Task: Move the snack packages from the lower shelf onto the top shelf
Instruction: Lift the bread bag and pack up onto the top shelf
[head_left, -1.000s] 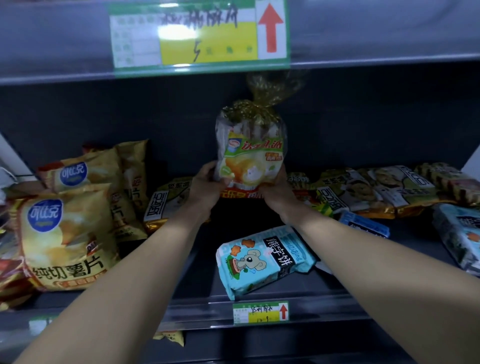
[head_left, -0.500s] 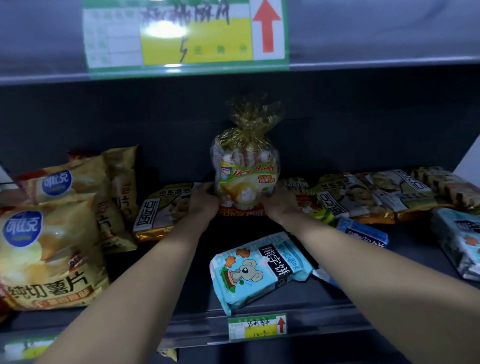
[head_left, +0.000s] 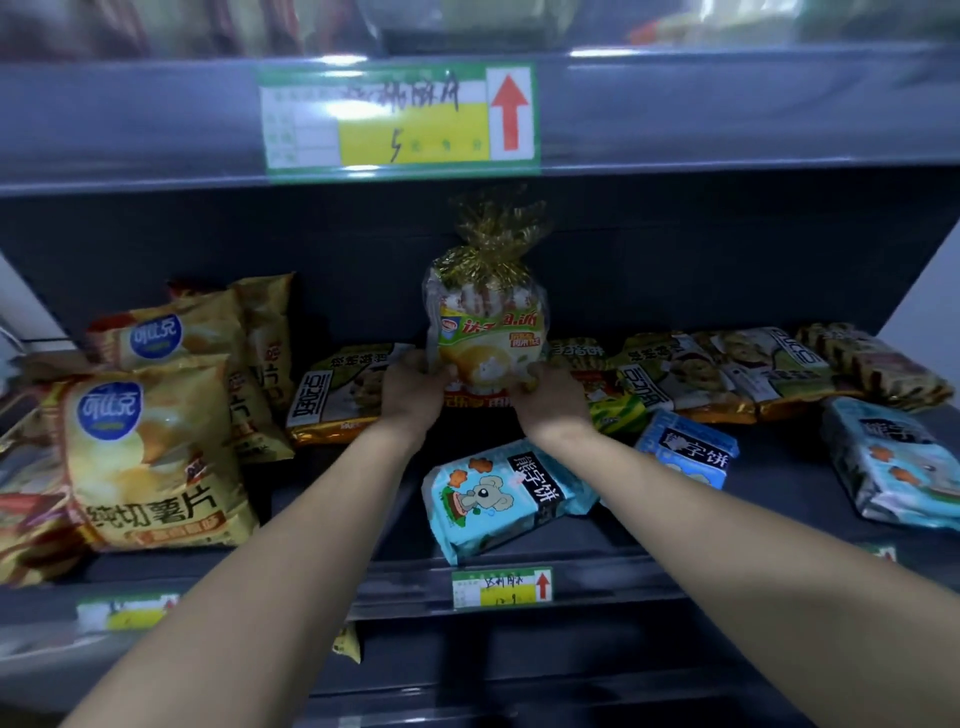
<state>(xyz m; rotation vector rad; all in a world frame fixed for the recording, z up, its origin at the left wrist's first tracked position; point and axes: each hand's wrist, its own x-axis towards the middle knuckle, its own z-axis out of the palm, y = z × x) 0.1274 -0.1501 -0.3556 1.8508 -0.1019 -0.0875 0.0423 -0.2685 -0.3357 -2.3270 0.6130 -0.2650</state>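
A dark grey shop shelving unit fills the view, with the lower shelf (head_left: 779, 525) crowded with snacks and the front edge of the top shelf (head_left: 727, 114) running across above it. A large green and yellow price label (head_left: 400, 119) with a red arrow sits on that upper edge, and a small price tag (head_left: 501, 587) is fixed to the lip of the lower shelf.

Both hands are clamped on a clear cake bag (head_left: 485, 332) tied at the neck with a gold ribbon. The left hand (head_left: 413, 387) grips its lower left side and the right hand (head_left: 550, 400) grips its lower right side. The bag stands upright at the middle back of the lower shelf, below the top shelf's edge, above a red and orange pack; whether its base touches that pack cannot be told.

In front of the hands a blue koala biscuit bag (head_left: 498, 499) lies tilted near the shelf lip. A second blue pack (head_left: 685, 452) lies just right of the right forearm, and a third blue pack (head_left: 893, 467) sits at the far right. Yellow crisp bags (head_left: 150, 457) lean at the left, and a gold-edged cookie pack (head_left: 343, 395) lies beside the left hand. More cookie packs (head_left: 727, 369) lie in a row along the back right
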